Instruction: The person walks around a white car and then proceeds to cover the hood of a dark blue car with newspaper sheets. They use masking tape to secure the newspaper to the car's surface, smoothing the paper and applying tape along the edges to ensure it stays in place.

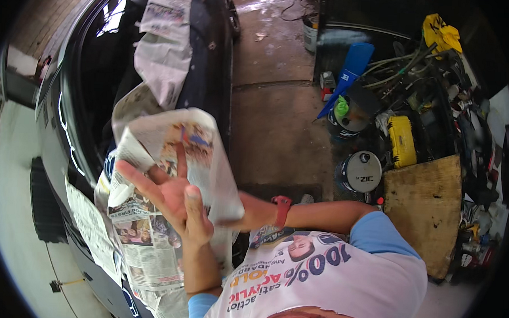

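Note:
My left hand [176, 198] is held palm up in front of a newspaper sheet [202, 128], fingers spread and thumb raised. It grips nothing that I can see. My right hand [246, 210], with a red watch [281, 210] on its wrist, reaches from the right to the lower edge of that same sheet. Its fingers are hidden behind the paper, so I cannot see its grip. The raised sheet curls upward above other newspaper pages [148, 262] laid along the side of a dark car [207, 60].
More newspaper [162, 58] covers the car farther up. To the right stand round cans [363, 172], a yellow container [402, 141], a blue flat tool [352, 66], cables and a wooden board [425, 206]. A brown floor strip [278, 126] runs between the car and the clutter.

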The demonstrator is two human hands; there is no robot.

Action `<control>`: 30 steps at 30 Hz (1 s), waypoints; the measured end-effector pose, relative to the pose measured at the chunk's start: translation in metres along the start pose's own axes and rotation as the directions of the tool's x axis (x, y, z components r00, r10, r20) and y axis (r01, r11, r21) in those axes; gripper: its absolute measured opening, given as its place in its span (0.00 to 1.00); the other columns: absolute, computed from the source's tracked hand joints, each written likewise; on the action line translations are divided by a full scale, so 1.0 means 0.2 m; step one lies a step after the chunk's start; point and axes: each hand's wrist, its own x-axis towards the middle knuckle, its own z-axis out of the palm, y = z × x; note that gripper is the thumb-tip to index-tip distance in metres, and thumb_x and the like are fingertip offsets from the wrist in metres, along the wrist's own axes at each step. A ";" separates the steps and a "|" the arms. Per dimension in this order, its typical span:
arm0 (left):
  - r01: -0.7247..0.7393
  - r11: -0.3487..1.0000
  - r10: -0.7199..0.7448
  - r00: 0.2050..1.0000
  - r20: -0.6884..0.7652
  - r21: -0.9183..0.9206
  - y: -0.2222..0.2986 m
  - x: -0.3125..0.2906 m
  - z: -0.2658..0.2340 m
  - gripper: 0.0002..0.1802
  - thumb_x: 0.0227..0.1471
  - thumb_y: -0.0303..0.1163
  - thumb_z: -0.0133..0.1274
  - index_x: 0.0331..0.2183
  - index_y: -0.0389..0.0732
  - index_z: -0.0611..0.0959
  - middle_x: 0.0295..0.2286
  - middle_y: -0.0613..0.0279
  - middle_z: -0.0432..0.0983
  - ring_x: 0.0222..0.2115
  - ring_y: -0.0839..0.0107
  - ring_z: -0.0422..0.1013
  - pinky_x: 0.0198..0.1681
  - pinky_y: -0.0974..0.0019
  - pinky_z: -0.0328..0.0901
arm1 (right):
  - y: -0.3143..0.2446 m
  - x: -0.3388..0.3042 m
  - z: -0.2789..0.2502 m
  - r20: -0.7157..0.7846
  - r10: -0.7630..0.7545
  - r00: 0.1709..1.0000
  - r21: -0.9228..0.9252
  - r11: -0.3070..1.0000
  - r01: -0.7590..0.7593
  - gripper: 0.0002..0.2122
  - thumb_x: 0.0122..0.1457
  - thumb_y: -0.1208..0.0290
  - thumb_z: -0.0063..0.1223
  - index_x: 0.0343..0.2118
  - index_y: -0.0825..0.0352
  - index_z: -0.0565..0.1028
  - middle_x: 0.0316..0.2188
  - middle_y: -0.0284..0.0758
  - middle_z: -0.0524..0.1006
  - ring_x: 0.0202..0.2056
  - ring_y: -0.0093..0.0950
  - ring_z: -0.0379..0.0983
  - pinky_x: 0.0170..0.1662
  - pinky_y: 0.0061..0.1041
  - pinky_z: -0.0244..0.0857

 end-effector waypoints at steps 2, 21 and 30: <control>-0.068 0.997 0.070 0.996 -0.047 0.034 -0.14 0.10 0.20 0.60 0.63 0.40 0.60 0.76 0.49 0.35 0.76 0.53 0.31 0.76 0.50 0.39 0.70 0.27 0.53 | 0.08 -0.04 -0.33 -0.350 0.094 0.932 -0.122 0.982 -0.145 0.16 0.67 0.65 0.65 0.53 0.68 0.81 0.44 0.34 0.86 0.44 0.20 0.78 0.53 0.30 0.73; -0.331 0.494 -0.145 0.880 0.452 0.804 -1.68 1.49 0.64 0.18 0.47 0.25 0.70 0.43 0.43 0.85 0.61 0.51 0.73 0.53 0.48 0.74 0.60 0.48 0.67 | 0.01 1.08 -2.52 -0.183 -0.242 0.953 -0.976 0.160 -0.147 0.09 0.51 0.76 0.66 0.36 0.60 0.85 0.29 0.34 0.76 0.37 0.37 0.75 0.41 0.38 0.72; 0.376 0.779 -0.533 0.819 0.212 0.503 -2.20 2.17 0.52 0.25 0.49 0.08 0.58 0.47 0.41 0.79 0.36 0.55 0.85 0.36 0.75 0.79 0.39 0.70 0.72 | 0.40 1.59 -3.42 -0.524 0.135 0.841 -0.754 0.386 -0.532 0.05 0.58 0.72 0.62 0.37 0.61 0.85 0.36 0.40 0.82 0.42 0.44 0.80 0.45 0.42 0.73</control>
